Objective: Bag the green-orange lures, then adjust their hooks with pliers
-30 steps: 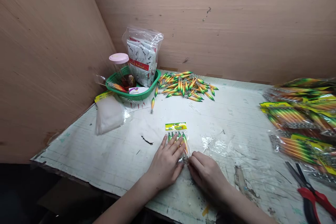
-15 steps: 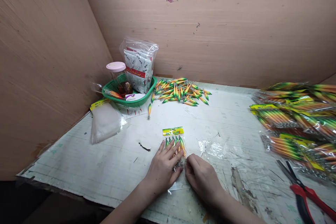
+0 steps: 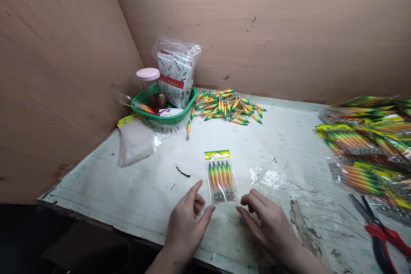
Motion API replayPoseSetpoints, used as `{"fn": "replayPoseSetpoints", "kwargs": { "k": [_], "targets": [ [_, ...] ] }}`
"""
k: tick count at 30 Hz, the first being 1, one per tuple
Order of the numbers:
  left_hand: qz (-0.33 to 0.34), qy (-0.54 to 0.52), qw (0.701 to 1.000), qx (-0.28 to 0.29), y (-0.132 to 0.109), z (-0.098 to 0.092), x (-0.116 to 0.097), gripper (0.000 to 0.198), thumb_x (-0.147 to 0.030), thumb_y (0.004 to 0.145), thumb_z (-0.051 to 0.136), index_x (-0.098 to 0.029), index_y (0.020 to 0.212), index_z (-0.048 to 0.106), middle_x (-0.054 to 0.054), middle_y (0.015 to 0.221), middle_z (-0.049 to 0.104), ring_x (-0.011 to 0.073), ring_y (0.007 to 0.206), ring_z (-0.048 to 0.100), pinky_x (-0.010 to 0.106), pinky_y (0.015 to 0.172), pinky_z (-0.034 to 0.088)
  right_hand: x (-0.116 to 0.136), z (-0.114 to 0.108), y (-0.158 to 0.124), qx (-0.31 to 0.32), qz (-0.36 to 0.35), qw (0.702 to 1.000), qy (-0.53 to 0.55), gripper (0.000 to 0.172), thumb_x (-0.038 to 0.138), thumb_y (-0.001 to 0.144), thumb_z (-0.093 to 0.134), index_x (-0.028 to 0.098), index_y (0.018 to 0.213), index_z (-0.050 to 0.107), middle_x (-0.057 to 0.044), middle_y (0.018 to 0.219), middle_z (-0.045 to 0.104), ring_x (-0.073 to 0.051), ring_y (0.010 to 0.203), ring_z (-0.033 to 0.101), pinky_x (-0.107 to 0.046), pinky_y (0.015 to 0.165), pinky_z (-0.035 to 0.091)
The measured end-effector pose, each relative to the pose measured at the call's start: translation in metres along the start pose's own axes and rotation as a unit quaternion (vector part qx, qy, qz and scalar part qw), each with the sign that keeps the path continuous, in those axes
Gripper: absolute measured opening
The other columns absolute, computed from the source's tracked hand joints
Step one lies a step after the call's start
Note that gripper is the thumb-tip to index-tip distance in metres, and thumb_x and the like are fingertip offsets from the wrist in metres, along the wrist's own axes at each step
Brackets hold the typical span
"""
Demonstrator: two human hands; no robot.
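Observation:
A clear packet of fishing lures [image 3: 220, 177] lies flat on the worktable [image 3: 135, 201], its yellow-and-green header pointing away from me. Several green-and-orange lures sit side by side in it, with their hooks at the near end. My left hand [image 3: 189, 216] is off the packet's lower left side, thumb and index finger spread, holding nothing. Close to the lower right corner is my right hand [image 3: 268, 218], its fingers loosely curled and the thumb apart from them. I see nothing in its grasp. Whether its fingertips brush the plastic is hard to tell.
Loose lures [image 3: 227, 107] are heaped at the back beside a green basket [image 3: 173, 119] holding a jar and bagged packets. Empty plastic bags [image 3: 138, 143] lie on the left. Filled lure packets [image 3: 362, 145] are piled on the right, near red-handled pliers [image 3: 374, 224].
My left hand has come off the lure packet and drawn back toward me, leaving the lures uncovered. My right hand has loosened and moved slightly right. The view has shifted a little.

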State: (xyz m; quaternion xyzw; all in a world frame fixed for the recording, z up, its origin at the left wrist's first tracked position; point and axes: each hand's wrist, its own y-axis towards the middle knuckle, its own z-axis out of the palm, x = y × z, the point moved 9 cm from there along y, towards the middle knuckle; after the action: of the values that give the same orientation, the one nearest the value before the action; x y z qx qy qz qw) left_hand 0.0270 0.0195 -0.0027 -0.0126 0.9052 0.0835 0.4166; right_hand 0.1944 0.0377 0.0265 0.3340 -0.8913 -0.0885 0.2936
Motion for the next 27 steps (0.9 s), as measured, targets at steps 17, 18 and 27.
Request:
{"fn": "replayPoseSetpoints", "kwargs": {
  "k": [17, 18, 27],
  "targets": [
    [-0.233, -0.284, 0.929, 0.051, -0.013, 0.041, 0.046, 0.052, -0.026, 0.077, 0.058, -0.016, 0.126, 0.042, -0.008, 0.064, 0.054, 0.0085, 0.051, 0.056, 0.020, 0.054, 0.047, 0.019, 0.070, 0.022, 0.178, 0.061, 0.968, 0.168, 0.013, 0.012, 0.081, 0.056, 0.019, 0.071, 0.053, -0.004, 0.078, 0.058, -0.016, 0.066, 0.056, -0.027, 0.059, 0.044],
    [-0.234, -0.281, 0.929, 0.048, -0.013, 0.040, 0.045, 0.052, -0.025, 0.077, 0.058, -0.016, 0.125, 0.042, -0.008, 0.063, 0.053, 0.0086, 0.050, 0.056, 0.020, 0.053, 0.048, 0.022, 0.067, 0.022, 0.186, 0.058, 0.964, 0.183, 0.012, 0.014, 0.083, 0.054, 0.019, 0.072, 0.052, -0.004, 0.078, 0.058, -0.015, 0.066, 0.055, -0.027, 0.060, 0.045],
    [-0.225, -0.290, 0.926, 0.083, -0.016, 0.040, 0.034, 0.040, -0.028, 0.084, 0.051, -0.016, 0.121, 0.042, -0.005, 0.072, 0.052, 0.0160, 0.060, 0.068, 0.026, 0.054, 0.055, -0.128, -0.060, -0.043, -0.066, 0.336, 0.935, 0.097, 0.032, 0.046, 0.094, 0.037, 0.020, 0.088, 0.054, 0.000, 0.058, 0.051, -0.016, 0.051, 0.050, -0.029, 0.048, 0.045]
  ]
}}
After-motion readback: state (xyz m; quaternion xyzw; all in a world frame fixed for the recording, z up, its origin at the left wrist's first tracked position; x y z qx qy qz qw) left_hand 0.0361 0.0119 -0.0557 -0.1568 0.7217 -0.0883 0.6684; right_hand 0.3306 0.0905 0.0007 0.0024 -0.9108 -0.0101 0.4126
